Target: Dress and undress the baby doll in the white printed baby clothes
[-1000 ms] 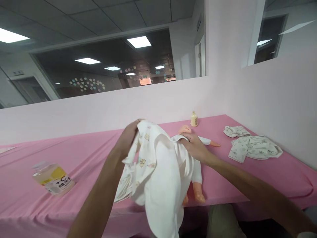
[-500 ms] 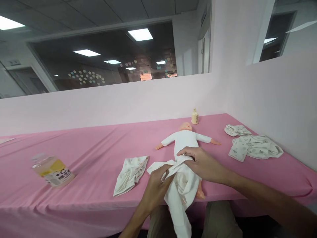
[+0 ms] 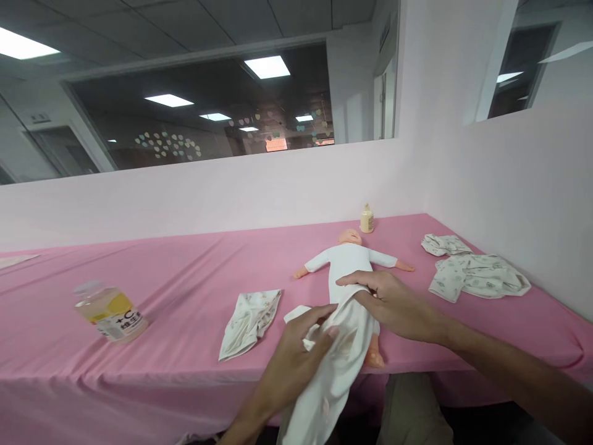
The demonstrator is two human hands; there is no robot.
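A baby doll (image 3: 348, 264) in a white long-sleeved top lies on its back on the pink-covered table, arms spread and head towards the wall. Over its lower body, a white baby garment (image 3: 331, 380) hangs down past the table's front edge; its kind is hard to make out. My right hand (image 3: 393, 303) pinches the garment's upper edge above the doll's belly. Lower and to the left, my left hand (image 3: 299, 355) is closed on the same cloth, thumb and fingers around a fold. One doll foot (image 3: 374, 358) shows beside the cloth; the other is hidden.
A folded printed cloth (image 3: 250, 324) lies left of my left hand. Farther left stands a large clear bottle (image 3: 113, 314) with a yellow label. Near the doll's head is a small cream bottle (image 3: 366, 219). More printed baby clothes (image 3: 482, 275) lie at the right by the wall.
My left hand has shifted slightly down and turned, and the garment now hangs more stretched and further left. My right hand keeps its pinch almost in place. The view has shifted slightly.
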